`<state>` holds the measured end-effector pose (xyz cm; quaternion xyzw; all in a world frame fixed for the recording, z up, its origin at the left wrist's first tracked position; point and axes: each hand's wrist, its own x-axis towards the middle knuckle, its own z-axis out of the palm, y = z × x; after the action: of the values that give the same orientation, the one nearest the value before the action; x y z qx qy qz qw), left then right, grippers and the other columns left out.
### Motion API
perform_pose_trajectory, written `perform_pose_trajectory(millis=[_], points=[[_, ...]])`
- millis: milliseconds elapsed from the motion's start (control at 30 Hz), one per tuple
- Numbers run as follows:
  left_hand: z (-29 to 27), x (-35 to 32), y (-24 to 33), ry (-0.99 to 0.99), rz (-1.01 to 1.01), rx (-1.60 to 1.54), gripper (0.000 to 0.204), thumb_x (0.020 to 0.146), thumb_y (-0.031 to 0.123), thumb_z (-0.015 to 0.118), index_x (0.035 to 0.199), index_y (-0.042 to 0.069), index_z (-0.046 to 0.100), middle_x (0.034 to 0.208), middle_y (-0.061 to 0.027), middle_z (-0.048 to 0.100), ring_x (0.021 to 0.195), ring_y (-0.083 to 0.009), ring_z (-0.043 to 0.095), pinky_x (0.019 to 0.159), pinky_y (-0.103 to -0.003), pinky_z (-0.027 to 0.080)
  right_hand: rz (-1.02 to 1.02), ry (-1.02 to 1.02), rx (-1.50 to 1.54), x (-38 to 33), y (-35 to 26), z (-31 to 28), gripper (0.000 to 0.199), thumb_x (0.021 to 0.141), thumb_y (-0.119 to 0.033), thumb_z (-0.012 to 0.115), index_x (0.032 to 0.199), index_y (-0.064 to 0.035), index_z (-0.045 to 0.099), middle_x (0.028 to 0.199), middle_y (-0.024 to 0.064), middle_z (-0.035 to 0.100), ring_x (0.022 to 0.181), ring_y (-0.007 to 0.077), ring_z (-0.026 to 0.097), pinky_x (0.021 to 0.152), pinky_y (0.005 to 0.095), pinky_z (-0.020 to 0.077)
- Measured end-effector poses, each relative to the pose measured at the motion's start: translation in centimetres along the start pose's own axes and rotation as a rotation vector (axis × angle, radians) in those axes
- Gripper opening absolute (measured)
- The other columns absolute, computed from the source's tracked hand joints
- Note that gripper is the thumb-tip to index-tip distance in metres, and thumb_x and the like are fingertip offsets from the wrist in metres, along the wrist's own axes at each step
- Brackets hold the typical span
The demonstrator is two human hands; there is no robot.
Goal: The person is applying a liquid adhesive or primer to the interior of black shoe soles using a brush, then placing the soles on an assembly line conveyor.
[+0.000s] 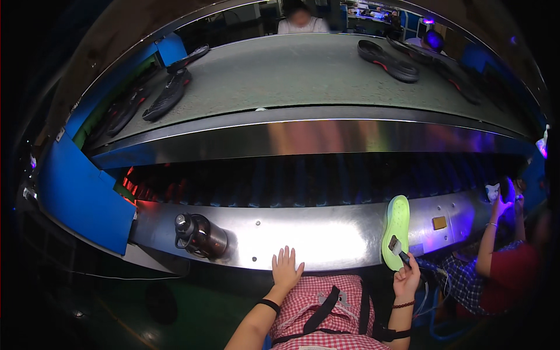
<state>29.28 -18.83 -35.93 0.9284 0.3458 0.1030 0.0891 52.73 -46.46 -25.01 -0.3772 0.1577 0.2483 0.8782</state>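
My left hand (pixel 286 270) lies flat on the near edge of the metal ledge, fingers spread, holding nothing. In my right hand (pixel 406 280) is a brush (pixel 398 249) with a dark handle, gripped between the fingers. Its bristles rest on or just over a bright yellow-green shoe sole (pixel 398 219). The sole lies lengthwise on the ledge (pixel 315 233), toe end pointing away from me. I cannot tell whether the bristles press on it.
A dark bottle (pixel 201 235) stands on the ledge at left, and a small yellow block (pixel 439 223) lies at right. Black soles (pixel 388 61) rest on the conveyor belt (pixel 274 76) beyond. A co-worker (pixel 496 256) handles a shoe part at right; another person (pixel 302 22) is across the belt.
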Motion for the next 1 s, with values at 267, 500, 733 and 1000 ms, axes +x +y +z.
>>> perform_pose_trajectory(millis=[267,500,733,1000], points=[[-0.7,0.6,0.2,-0.129,-0.054,0.021,0.069,0.091,0.045,0.047,0.143,0.002,0.031,0.146,-0.0209,0.034,0.136,-0.0342,0.029,0.112,-0.052,0.016,0.002,0.019,-0.003,0.0,0.0,0.1,0.033,0.090,-0.020,0.055,0.120,-0.0044,0.053,0.088,0.0043,0.061,0.044,0.0060,0.039,0.040,0.0193,0.0320],[-10.6,1.4,2.3,-0.351,-0.193,-2.500,0.100,0.074,0.088,0.018,0.150,0.027,-0.004,0.156,-0.0179,0.001,0.142,-0.0409,0.007,0.113,-0.059,0.009,0.011,0.029,-0.036,0.1,0.0,0.7,0.031,0.090,-0.020,0.056,0.117,-0.0047,0.054,0.086,0.0024,0.061,0.043,0.0059,0.039,0.040,0.0192,0.0322],[-18.2,1.1,5.5,-0.485,0.191,-2.694,0.099,0.071,0.090,0.006,0.150,0.030,-0.001,0.156,-0.0122,-0.010,0.142,-0.0418,0.000,0.109,-0.064,-0.005,0.012,0.008,-0.034,0.4,0.4,0.7,0.031,0.090,-0.021,0.056,0.118,-0.0068,0.055,0.088,0.0046,0.062,0.044,0.0055,0.037,0.039,0.0195,0.0322],[-20.1,0.9,6.6,-0.477,0.160,-2.753,0.103,0.071,0.089,0.003,0.150,0.024,-0.006,0.157,-0.0128,-0.003,0.144,-0.0355,0.002,0.110,-0.060,-0.009,-0.009,0.011,-0.049,0.3,0.1,0.0,0.034,0.091,-0.021,0.056,0.120,-0.0054,0.054,0.087,0.0044,0.061,0.045,0.0054,0.037,0.040,0.0189,0.0319]])
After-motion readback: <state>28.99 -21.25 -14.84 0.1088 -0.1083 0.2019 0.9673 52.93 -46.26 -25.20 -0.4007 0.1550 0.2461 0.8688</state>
